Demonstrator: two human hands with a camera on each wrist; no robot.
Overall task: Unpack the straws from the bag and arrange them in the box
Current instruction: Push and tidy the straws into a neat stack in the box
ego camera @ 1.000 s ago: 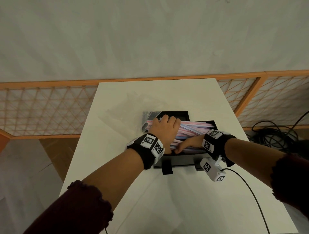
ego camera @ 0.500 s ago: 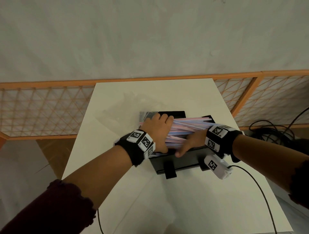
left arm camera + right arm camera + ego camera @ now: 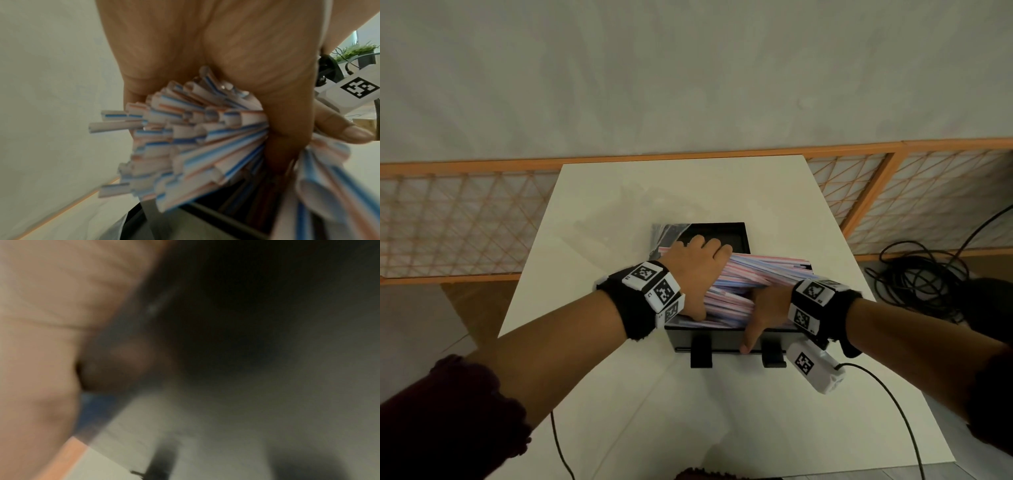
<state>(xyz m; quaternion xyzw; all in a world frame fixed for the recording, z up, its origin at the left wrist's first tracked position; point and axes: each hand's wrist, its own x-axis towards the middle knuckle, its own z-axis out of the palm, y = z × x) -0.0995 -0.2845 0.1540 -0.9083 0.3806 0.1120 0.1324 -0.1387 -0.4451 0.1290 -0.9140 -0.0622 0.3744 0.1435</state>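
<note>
Dim, soft indoor light; right-wrist view heavily blurred, wide-angle edge distortion.

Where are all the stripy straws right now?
In the head view the straws lie bunched across the open black box at the table's middle, gripped by the left hand, with the right hand beside them.

Both arms reach forward from 6 o'clock, bare from the dark sleeves to the black wrist bands. The left grip (image 3: 697, 270) comes in from 7 o'clock, back of the hand up, its fingers curled over the top and its thumb tucked under, so it holds the straws (image 3: 760, 274). The right grip (image 3: 767, 308) comes in from 4 o'clock, just beside the left one at 3 o'clock. Its thumb points down toward 6 o'clock. Its other fingers are hidden, so how they lie cannot be told.
</note>
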